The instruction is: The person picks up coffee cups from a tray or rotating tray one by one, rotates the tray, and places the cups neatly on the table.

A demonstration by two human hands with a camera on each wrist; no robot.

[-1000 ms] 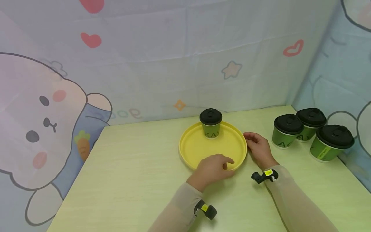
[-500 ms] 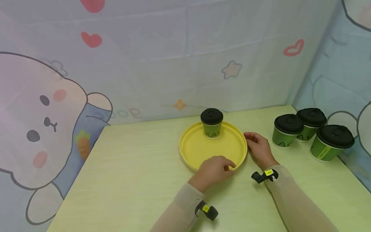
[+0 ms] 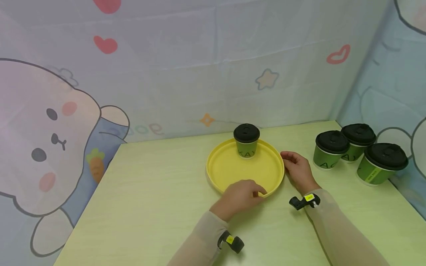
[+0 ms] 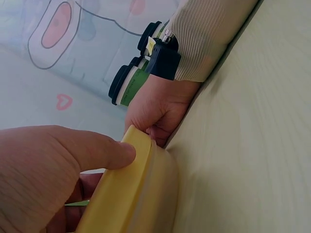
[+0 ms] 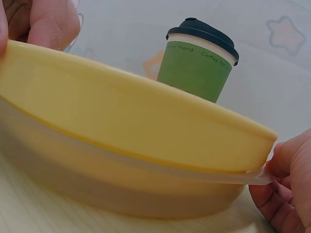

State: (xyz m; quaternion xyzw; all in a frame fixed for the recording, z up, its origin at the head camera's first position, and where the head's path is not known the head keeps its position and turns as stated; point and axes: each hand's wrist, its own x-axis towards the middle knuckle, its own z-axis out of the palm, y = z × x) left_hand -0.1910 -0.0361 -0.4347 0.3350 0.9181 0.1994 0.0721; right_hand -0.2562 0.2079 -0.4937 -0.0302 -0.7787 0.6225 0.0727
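A round yellow tray (image 3: 229, 170) has a raised rim, and a translucent layer shows beneath it in the right wrist view. Toward its far side stands a green paper cup (image 3: 247, 148) with a black lid, upright. At the near edge, my left hand (image 3: 237, 195) pinches the rim; the left wrist view shows the thumb (image 4: 104, 150) on the outer wall and fingers behind. My right hand (image 3: 297, 170) is at the right edge. In the right wrist view its thumb and curled fingers (image 5: 272, 199) hold the translucent edge under the tray.
Several similar lidded cups stand right of my right hand: a front-left cup (image 3: 327, 153), one behind it (image 3: 356, 146) and a wider one (image 3: 376, 170). A printed cloth backdrop (image 3: 186, 74) rises behind the pale table (image 3: 146, 207).
The cup has shifted slightly right on the tray's far side. My left hand moved a little right, then back left along the near rim. My right hand and the other cups have stayed put.
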